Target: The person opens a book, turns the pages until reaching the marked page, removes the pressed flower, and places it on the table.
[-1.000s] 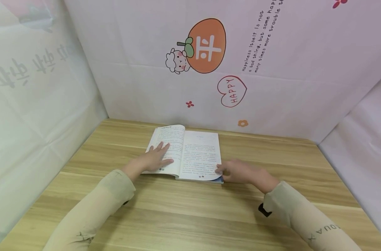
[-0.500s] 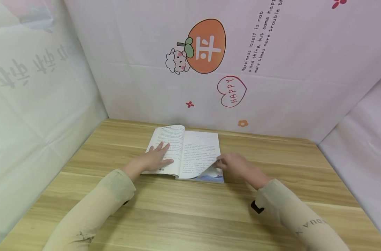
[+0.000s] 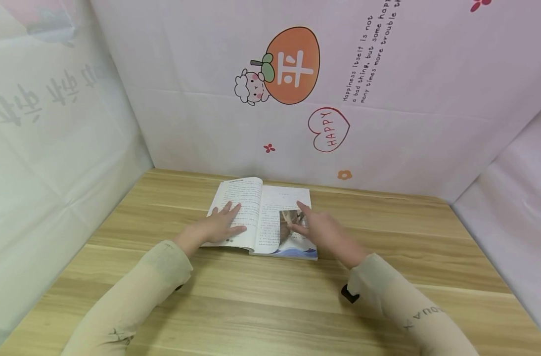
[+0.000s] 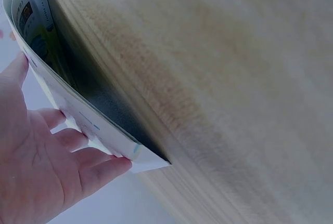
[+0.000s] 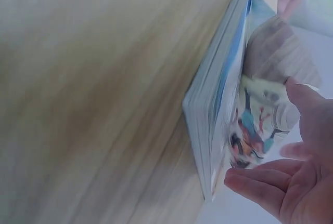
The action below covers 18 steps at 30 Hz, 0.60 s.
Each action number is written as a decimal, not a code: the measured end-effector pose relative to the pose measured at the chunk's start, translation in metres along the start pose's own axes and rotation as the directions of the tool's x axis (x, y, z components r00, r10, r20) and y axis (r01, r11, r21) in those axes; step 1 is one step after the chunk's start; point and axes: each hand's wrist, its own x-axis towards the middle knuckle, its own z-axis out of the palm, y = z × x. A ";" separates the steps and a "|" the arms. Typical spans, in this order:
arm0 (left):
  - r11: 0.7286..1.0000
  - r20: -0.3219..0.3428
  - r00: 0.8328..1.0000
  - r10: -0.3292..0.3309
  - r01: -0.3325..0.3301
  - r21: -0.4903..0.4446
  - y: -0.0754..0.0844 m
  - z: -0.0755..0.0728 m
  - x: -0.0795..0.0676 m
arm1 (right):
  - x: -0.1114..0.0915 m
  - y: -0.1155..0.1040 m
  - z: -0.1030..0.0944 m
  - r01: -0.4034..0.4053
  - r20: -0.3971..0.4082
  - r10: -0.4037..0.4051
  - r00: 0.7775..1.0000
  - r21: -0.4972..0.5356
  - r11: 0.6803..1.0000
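Observation:
An open book lies on the wooden table near the back wall, printed text on both facing pages. My left hand rests on the left page with fingers spread; the left wrist view shows its fingertips against the paper. At the right half, my right hand has its index finger and thumb extended and apart. The lower corner of a right-hand leaf is bent up and over beside the thumb. A colourful picture and a blue wavy band show on the pages there.
The wood-grain table extends toward me and to both sides of the book. White printed cloth stands as a wall right behind it, with further cloth walls left and right. A black strap sits at the right cuff.
From the lower right corner, my right hand has lifted the leaf and moved up and left, its fingers now spread. The leaf curls over, uncovering the illustrated page. My left hand stays put.

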 end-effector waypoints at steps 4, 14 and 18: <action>1.000 0.007 1.000 -0.011 0.011 -0.006 0.001 0.000 -0.001 | -0.001 -0.010 0.006 0.047 -0.021 -0.046 0.999 0.045 0.998; 1.000 -0.008 1.000 -0.020 0.020 -0.011 0.003 0.000 0.001 | -0.009 -0.037 0.016 0.173 -0.003 -0.173 0.985 0.036 0.984; 0.999 -0.019 1.000 -0.023 0.022 -0.029 0.003 -0.001 0.000 | -0.013 -0.042 0.019 0.228 -0.020 -0.227 0.974 0.043 0.973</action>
